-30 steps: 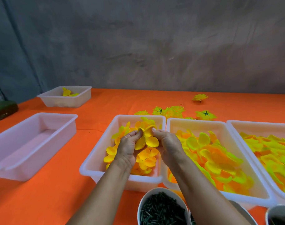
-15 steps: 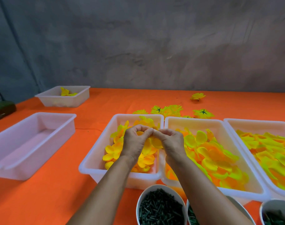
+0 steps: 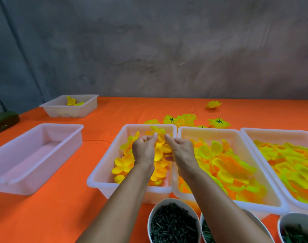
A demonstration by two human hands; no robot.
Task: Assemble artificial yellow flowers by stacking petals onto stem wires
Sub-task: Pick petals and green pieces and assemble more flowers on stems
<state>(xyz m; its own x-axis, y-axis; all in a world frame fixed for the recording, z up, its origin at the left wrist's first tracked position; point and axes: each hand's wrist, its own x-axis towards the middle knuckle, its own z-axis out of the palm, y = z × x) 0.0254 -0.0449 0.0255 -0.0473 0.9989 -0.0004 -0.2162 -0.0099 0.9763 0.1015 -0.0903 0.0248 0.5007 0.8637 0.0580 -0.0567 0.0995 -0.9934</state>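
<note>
Both hands hovered over the white plastic tray of yellow fabric petals — the left hand and right hand had fingers curled, together gripping a yellow petal piece between them. Finished yellow flowers lay on the orange tablecloth behind.

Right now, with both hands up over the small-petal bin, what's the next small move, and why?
Probably bring the fingertips together again and seat the petal piece. The left hand and right hand are curled above the bin, thumbs just apart. No stem is visible between them, so I can't confirm what they pinch.
</note>
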